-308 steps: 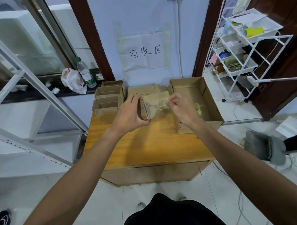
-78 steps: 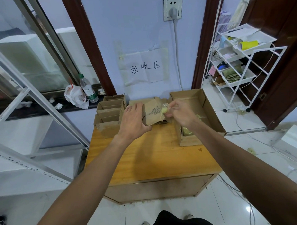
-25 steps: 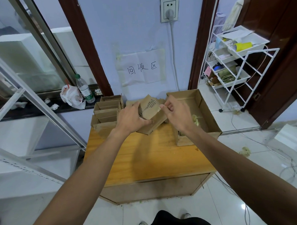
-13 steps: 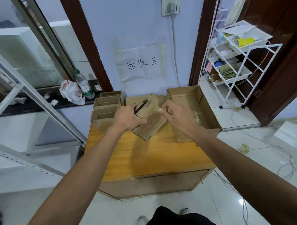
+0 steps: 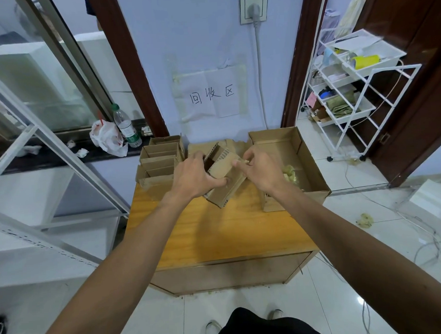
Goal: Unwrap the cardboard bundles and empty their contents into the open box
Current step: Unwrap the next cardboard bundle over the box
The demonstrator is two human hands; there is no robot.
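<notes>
Gripping the tilted bundle (image 5: 223,178) over the surface (image 5: 230,232) in the curled left hand (image 5: 193,177), pinching a pale strip (image 5: 242,162) at its upper right edge with the right hand (image 5: 261,170), with the box (image 5: 313,168) just beyond, on the right hand's side.

you face a white sheet of paper (image 5: 211,94) taped to the pale blue wall (image 5: 208,28). it carries three handwritten black characters: 回收区. the green label on the clear plastic bottle (image 5: 126,128) is too small to read. the dark printed marks on the brown cardboard bundle (image 5: 225,168) cannot be made out either.
</notes>
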